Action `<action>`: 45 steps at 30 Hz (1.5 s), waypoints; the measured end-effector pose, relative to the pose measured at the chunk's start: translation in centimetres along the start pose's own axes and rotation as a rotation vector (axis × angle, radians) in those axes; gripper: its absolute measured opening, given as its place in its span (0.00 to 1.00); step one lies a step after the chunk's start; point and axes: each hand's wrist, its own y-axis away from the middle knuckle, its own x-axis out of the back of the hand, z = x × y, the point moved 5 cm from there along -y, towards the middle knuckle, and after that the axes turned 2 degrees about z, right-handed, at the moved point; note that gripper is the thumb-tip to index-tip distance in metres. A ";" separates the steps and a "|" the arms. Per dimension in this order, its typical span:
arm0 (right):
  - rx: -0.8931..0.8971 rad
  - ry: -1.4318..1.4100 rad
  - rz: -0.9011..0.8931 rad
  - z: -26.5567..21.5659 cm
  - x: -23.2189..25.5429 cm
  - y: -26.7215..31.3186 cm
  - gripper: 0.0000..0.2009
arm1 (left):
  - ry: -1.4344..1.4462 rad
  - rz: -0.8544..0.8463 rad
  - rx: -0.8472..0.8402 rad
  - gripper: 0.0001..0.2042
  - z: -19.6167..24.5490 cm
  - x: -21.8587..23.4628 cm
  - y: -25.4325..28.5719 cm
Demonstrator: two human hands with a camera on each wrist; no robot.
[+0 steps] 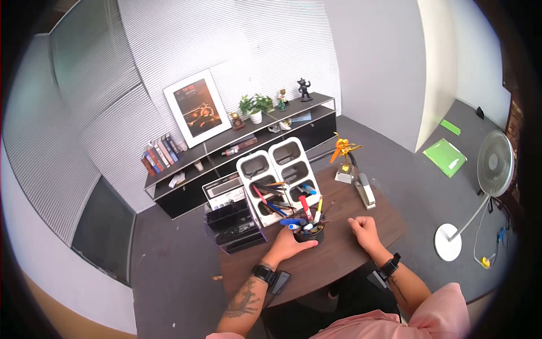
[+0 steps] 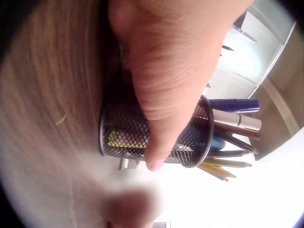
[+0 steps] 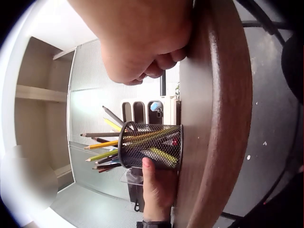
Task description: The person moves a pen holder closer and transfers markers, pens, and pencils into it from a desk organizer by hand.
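A black mesh pen cup [image 3: 151, 145] stands upright on the table, filled with pencils, pens and markers. My left hand [image 1: 289, 244] grips its side, the thumb [image 2: 161, 137] lying across the mesh in the left wrist view; the other fingers are hidden there. My right hand [image 1: 366, 233] rests on the tabletop to the right of the cup, fingers curled in and holding nothing. Behind the cup, a white organizer [image 1: 275, 156] with several compartments leans back, and pens and pencils lie in its lower ones.
A black desk organizer [image 1: 230, 223] stands at the table's left. On the right are a stapler [image 1: 365, 192] and an orange flower ornament [image 1: 343, 153]. The table [image 1: 339, 248] has a curved front edge. Beyond are a low shelf [image 1: 237, 144] and a standing fan [image 1: 495, 164].
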 end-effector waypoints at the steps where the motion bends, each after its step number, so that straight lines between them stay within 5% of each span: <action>1: 0.036 0.040 -0.019 0.4 -0.2 -0.2 0.23 | 0.002 0.006 0.010 0.36 -0.3 0.0 0.0; 37: -0.001 0.194 -0.240 -0.1 -1.0 -1.2 0.20 | -0.025 0.051 0.060 0.31 -0.4 0.1 0.7; 40: -0.059 0.146 -0.310 -0.6 -1.2 -1.6 0.20 | 0.039 0.023 0.177 0.34 -0.5 -0.1 0.8; 45: -0.040 0.201 -0.525 -2.7 -3.2 -3.9 0.19 | 0.027 0.021 0.124 0.32 -1.1 -0.3 0.9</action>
